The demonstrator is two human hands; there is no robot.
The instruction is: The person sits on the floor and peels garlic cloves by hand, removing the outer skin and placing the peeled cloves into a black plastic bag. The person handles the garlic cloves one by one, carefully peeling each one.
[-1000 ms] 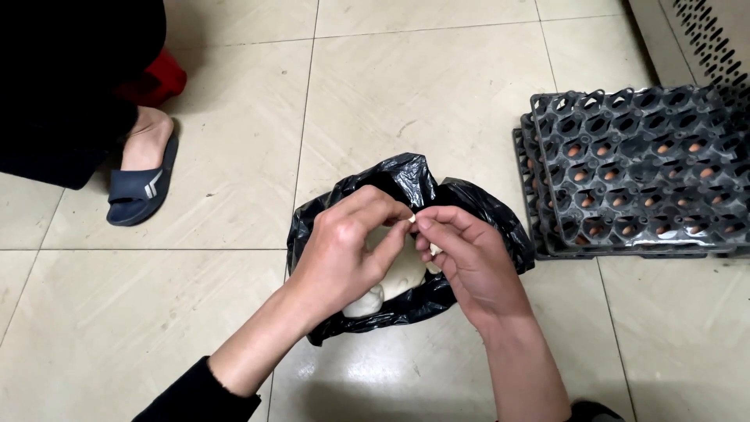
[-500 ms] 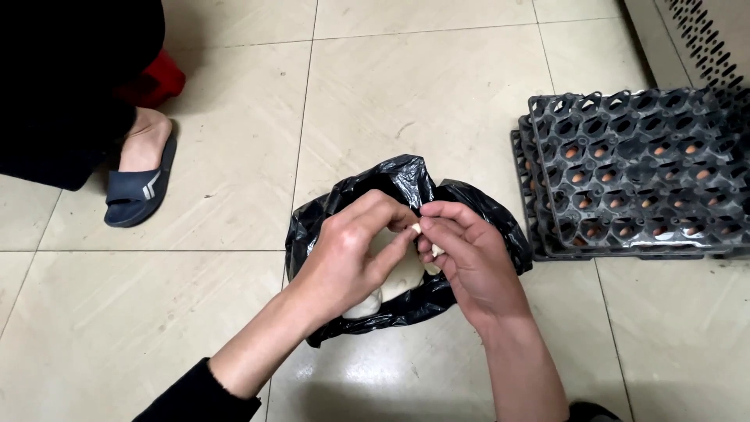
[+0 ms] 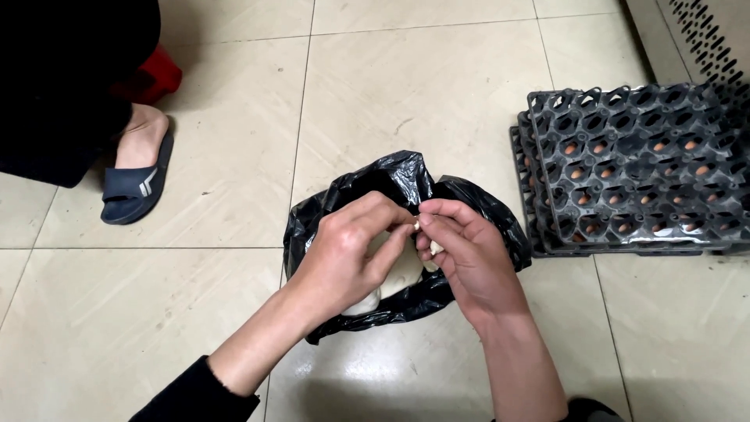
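Presently, both hands work together directly above the crumpled black plastic bag [image 3: 469, 205], which lies open on the beige tiled floor [image 3: 437, 86] at frame centre. Left hand [image 3: 348, 254] is closed in a pinch, thumb and forefinger tips pressed onto a small pale fragment [image 3: 418, 224] held between the two hands. Right hand [image 3: 465, 254] meets it from the 3 o'clock side, fingers [image 3: 441, 209] curled and gripping the same pale fragment; what the fragment is cannot be told at this size. Whitish material [image 3: 367, 301] shows inside the bag beneath the left hand. At 2 o'clock from the hands, well apart from the bag's centre but just beside its right edge, stands a stack of dark grey plastic egg trays [image 3: 633, 168] with brown eggs visible through the cells. At 10 o'clock, another person's foot in a dark blue slide sandal [image 3: 133, 187] rests on the floor, with a red object [image 3: 160, 78] behind it. A perforated metal panel [image 3: 715, 31] occupies the 1 o'clock corner.
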